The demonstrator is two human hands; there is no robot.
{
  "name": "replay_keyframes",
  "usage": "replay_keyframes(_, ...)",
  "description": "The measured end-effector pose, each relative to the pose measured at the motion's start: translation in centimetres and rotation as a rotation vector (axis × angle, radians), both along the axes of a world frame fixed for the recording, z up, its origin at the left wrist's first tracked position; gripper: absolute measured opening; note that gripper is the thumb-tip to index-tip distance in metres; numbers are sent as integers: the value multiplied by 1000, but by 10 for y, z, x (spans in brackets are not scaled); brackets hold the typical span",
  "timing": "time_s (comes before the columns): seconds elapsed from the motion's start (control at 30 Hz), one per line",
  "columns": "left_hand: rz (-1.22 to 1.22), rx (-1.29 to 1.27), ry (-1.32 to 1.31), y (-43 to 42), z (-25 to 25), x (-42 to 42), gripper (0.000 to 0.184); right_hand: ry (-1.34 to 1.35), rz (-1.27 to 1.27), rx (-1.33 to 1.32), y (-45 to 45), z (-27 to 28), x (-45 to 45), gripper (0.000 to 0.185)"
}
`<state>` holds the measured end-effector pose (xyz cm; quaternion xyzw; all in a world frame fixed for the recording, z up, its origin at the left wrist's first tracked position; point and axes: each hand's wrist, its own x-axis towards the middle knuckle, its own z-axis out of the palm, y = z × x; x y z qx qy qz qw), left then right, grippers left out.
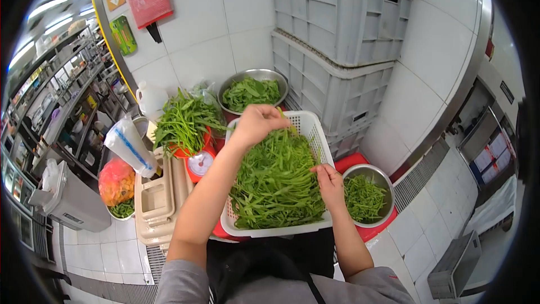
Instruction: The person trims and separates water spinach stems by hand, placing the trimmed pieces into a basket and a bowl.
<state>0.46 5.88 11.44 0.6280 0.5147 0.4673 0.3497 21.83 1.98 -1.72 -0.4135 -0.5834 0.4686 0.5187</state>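
A white plastic basket full of long-stemmed leafy greens stands right in front of me. My left hand is above the basket's far side, its fingers pinched on a small yellowish-green leaf. At the basket's right side, the fingers of my right hand are closed on the ends of green stems. Behind the basket is a steel bowl of leaves. Another steel bowl, holding short cut stems, sits beside my right hand.
Bunched greens lie on a red dial scale to the left. Beige trays, a roll of plastic bags and a white jug stand nearby. Stacked grey crates rise against the tiled wall behind.
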Motion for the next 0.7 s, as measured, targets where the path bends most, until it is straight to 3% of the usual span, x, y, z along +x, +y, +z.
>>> replay_keyframes(0.1, 70, 157, -168, -10, 37, -10, 18, 62, 48, 47, 2, 27, -10, 17)
replay_keyframes(0.2, 193, 188, -1, -15, 57, -16, 20, 60, 48, 204, 1, 61, -20, 13)
replay_keyframes(0.23, 173, 139, -1, -14, 57, -16, 15, 44, 42, 266, 1, 71, -24, 12)
replay_keyframes(0.33, 193, 173, 38, -12, 45, -18, 22, 70, 21, 421, 7, 93, -42, 12)
replay_keyframes(0.43, 210, 161, 73, -24, 42, -5, 23, -122, 11, 506, 14, 110, -61, 14)
replay_keyframes(0.53, 264, 175, 142, -37, 36, 4, 24, -163, 9, 372, 15, 113, -72, 15)
replay_keyframes(0.7, 306, 267, 194, -51, 21, 8, 23, -162, 31, 365, 17, 100, -80, 11)
